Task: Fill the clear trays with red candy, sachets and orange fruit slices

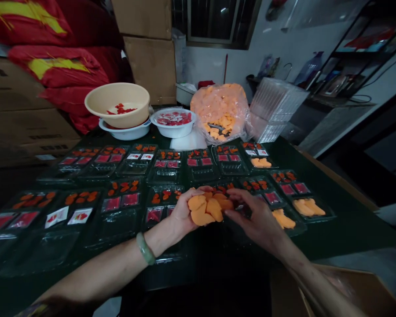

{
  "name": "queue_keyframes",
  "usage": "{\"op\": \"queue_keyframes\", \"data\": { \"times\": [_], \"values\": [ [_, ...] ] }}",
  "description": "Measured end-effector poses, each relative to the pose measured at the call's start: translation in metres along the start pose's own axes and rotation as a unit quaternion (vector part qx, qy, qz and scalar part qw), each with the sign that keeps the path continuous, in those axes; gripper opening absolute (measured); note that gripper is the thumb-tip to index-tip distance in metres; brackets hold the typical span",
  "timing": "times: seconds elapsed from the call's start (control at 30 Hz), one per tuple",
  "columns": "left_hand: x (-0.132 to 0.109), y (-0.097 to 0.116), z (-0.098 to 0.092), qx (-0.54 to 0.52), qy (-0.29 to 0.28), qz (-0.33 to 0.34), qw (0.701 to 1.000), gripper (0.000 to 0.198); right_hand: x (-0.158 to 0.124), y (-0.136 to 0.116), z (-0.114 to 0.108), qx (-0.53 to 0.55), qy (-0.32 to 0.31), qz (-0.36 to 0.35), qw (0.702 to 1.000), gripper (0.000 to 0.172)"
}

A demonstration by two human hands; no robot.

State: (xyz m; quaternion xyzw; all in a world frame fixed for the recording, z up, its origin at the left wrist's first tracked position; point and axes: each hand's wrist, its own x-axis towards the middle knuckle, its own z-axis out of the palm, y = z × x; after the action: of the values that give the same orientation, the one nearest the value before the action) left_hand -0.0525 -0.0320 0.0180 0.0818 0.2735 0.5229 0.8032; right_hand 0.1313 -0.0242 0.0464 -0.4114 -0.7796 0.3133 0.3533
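My left hand (184,210) cups a bunch of flat, orange, petal-like pieces (204,210), held above the middle of the table. At the right side of the bunch, the thumb and fingers of my right hand (255,218) close around the edge of an orange piece (225,202). Below and around both hands are clear plastic trays with compartments. One tray (120,222) on the left has small orange-red pieces and pink-red packets over a bare lower section. To the right, another tray (330,215) also contains orange pieces (308,207) like those in my hand.
Two rows of trays cover the dark green table (346,237). Behind them are a cream basin (100,103), a white bowl of red packets (173,131), a plastic bag of orange pieces (218,103) and stacked clear trays (277,103). A cardboard box (359,281) stands lower right.
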Motion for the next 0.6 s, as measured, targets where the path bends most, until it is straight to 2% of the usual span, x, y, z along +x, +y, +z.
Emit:
{"op": "queue_keyframes", "data": {
  "times": [0.1, 0.13, 0.23, 0.33, 0.4, 0.47, 0.53, 0.6],
  "values": [
    [-0.004, 0.001, 0.003, -0.011, -0.03, -0.003, 0.999, 0.023, 0.001, -0.002, 0.008, 0.009, 0.006, 0.005, 1.0, 0.01],
    [-0.005, 0.001, 0.003, -0.014, -0.031, -0.005, 0.999, 0.023, 0.004, -0.002, 0.007, 0.033, 0.017, 0.014, 0.999, 0.01],
    [-0.008, 0.0, -0.002, -0.019, -0.008, -0.018, 1.0, 0.023, 0.013, -0.003, -0.003, 0.129, 0.036, 0.057, 0.989, 0.016],
    [-0.012, -0.001, -0.008, -0.025, 0.019, -0.028, 0.999, 0.023, 0.021, -0.001, -0.02, 0.156, -0.001, 0.065, 0.986, 0.02],
    [-0.014, 0.001, -0.012, -0.025, 0.021, -0.019, 0.999, 0.024, 0.023, 0.003, -0.033, 0.078, -0.058, 0.033, 0.995, 0.018],
    [-0.017, 0.006, -0.015, -0.019, 0.013, 0.001, 1.0, 0.025, 0.022, 0.008, -0.042, -0.034, -0.135, -0.023, 0.99, 0.017],
    [-0.018, 0.01, -0.017, -0.008, 0.009, 0.015, 1.0, 0.027, 0.018, 0.014, -0.042, -0.144, -0.22, -0.081, 0.961, 0.022],
    [-0.018, 0.013, -0.017, 0.0, 0.003, 0.021, 1.0, 0.029, 0.012, 0.017, -0.033, -0.242, -0.291, -0.121, 0.918, 0.024]
  ]
}}
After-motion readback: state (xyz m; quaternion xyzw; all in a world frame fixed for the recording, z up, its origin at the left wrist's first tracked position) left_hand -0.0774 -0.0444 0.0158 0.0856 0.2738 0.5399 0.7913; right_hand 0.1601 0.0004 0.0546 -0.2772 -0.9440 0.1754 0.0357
